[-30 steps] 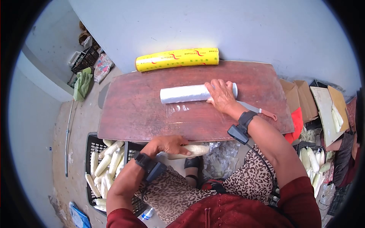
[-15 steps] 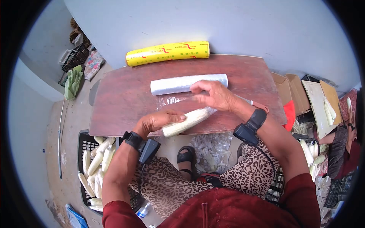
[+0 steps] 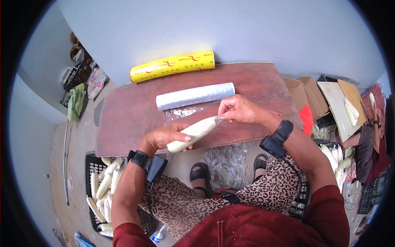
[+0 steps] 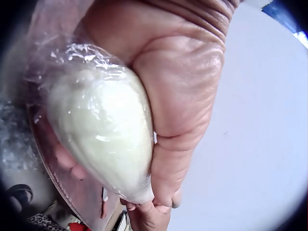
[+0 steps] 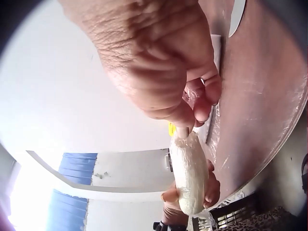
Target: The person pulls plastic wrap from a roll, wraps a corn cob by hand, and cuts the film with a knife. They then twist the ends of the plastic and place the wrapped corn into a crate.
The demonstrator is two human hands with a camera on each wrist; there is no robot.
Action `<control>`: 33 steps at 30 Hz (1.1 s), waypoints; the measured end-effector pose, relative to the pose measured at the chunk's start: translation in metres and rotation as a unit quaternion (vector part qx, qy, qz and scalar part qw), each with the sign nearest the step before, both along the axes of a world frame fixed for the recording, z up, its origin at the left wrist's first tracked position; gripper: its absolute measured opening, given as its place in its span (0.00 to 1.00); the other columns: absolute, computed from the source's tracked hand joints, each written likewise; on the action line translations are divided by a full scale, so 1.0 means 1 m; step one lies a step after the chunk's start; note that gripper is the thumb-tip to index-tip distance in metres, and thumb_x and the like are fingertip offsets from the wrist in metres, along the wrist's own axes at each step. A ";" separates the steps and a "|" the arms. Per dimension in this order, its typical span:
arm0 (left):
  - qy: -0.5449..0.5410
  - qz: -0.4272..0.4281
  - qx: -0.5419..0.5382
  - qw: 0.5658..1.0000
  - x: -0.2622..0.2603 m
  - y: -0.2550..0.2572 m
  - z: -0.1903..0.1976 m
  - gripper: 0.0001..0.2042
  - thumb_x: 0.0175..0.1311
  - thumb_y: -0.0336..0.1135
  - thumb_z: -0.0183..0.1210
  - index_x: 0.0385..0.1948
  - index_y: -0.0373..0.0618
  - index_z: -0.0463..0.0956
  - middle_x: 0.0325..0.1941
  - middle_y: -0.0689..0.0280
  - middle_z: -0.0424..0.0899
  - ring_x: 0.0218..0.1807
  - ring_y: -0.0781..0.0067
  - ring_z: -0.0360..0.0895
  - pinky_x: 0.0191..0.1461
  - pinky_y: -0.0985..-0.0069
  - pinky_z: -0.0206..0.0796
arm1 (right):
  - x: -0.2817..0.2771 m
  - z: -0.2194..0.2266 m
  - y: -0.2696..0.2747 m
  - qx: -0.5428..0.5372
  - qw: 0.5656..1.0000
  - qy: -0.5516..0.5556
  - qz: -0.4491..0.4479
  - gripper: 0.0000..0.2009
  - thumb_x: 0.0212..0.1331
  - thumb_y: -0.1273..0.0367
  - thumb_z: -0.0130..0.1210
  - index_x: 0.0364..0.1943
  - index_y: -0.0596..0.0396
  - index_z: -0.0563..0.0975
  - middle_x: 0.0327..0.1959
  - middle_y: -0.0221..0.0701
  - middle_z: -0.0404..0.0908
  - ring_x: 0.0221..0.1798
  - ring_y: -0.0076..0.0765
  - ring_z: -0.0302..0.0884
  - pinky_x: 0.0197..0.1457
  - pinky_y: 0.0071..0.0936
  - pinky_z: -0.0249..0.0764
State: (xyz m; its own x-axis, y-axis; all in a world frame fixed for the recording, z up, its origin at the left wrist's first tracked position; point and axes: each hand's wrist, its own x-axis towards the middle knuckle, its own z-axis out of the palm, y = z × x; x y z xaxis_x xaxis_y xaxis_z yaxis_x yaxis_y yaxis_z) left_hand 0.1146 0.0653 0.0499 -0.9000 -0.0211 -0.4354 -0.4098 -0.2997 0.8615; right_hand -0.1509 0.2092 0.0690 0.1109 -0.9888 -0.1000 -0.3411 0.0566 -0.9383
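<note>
A: Head view first. Where's the cob?
B: The cob (image 3: 192, 133) is over the tabletop's (image 3: 131, 119) near edge, tilted, tip toward 2 o'clock. The left hand (image 3: 162, 138) curls round its lower end; the right hand (image 3: 240, 110) pinches film at the tip. The clear roll (image 3: 195, 96) lies at 12 o'clock from the cob, the yellow roll (image 3: 173, 66) beyond it by the wall. A crate (image 3: 92, 158) of cobs sits at 8 o'clock on the floor.
A: Left wrist view?
B: The left hand (image 4: 178, 82) has a closed grip on the cob (image 4: 103, 130), glossy with film.
A: Right wrist view?
B: The right hand (image 5: 159, 67) pinches at the top of the cob (image 5: 190, 171). It's blurry, though, so probably the film rather than the cob itself.
</note>
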 end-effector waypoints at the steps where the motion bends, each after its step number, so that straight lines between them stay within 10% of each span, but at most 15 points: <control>1: -0.004 0.007 0.002 1.000 0.000 0.003 0.004 0.28 0.54 0.42 0.68 0.52 0.35 0.70 0.40 0.61 0.80 0.38 0.74 0.80 0.41 0.78 0.76 | -0.004 0.006 0.003 -0.012 1.000 0.010 -0.007 0.02 0.56 0.74 0.58 0.31 0.57 0.78 0.24 0.22 0.76 0.27 0.15 0.71 0.31 0.18 0.71; 8: 0.045 0.039 0.062 0.996 0.012 0.000 0.014 0.31 0.53 0.41 0.67 0.56 0.35 0.66 0.36 0.57 0.80 0.39 0.68 0.81 0.41 0.75 0.76 | -0.070 0.015 0.024 -0.068 0.976 0.012 -0.208 0.03 0.59 0.73 0.56 0.35 0.57 0.75 0.25 0.22 0.74 0.27 0.16 0.71 0.29 0.18 0.71; 19: 0.069 0.088 -0.081 0.990 -0.016 0.011 0.021 0.28 0.50 0.38 0.69 0.53 0.37 0.72 0.43 0.66 0.80 0.42 0.75 0.77 0.47 0.76 0.72 | 0.014 0.034 0.038 0.070 0.955 -0.241 -0.158 0.38 0.58 0.37 0.49 0.48 0.65 0.66 0.33 0.36 0.71 0.28 0.22 0.72 0.24 0.19 0.69; 29: 0.044 0.057 -0.110 0.991 -0.037 0.039 0.036 0.21 0.56 0.40 0.66 0.50 0.42 0.75 0.43 0.71 0.79 0.43 0.81 0.74 0.50 0.83 0.66 | 0.008 0.024 0.032 -0.005 0.955 -0.187 -0.228 0.07 0.61 0.71 0.56 0.31 0.61 0.75 0.22 0.27 0.75 0.20 0.18 0.69 0.20 0.18 0.69; 33: 0.064 0.063 -0.042 0.995 -0.042 0.041 0.027 0.28 0.59 0.40 0.63 0.59 0.39 0.65 0.46 0.62 0.79 0.46 0.67 0.80 0.53 0.71 0.73 | 0.007 0.023 0.034 -0.063 0.965 -0.127 -0.220 0.04 0.60 0.73 0.55 0.32 0.61 0.75 0.23 0.29 0.77 0.21 0.18 0.71 0.21 0.18 0.70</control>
